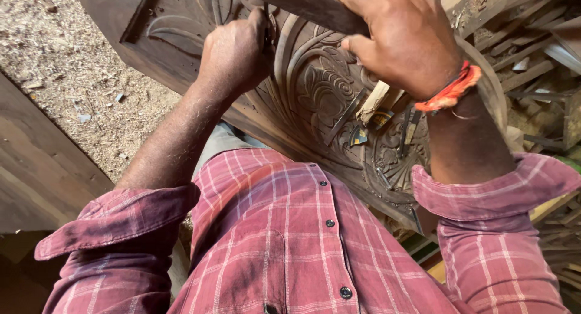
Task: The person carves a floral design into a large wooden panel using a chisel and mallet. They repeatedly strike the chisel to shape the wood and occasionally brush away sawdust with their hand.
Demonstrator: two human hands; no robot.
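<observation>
- The carved wooden panel (315, 90) already bears deep scrolls and a flower medallion at its middle; its plain border looks uncut (judging by what shows).
- Left hand (236, 54) is fisted around a chisel (267, 25), tip on the panel's upper scrollwork.
- Right hand (402, 39) clamps a dark wooden mallet (302, 4) above the panel.
- Spare chisels (363, 117) lie on the medallion; one probably carries a small blue-yellow label.

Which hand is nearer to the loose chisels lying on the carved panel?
Right. The right hand grips a wooden block just above the chisels; the left hand is farther off, at the panel's other side.
</observation>
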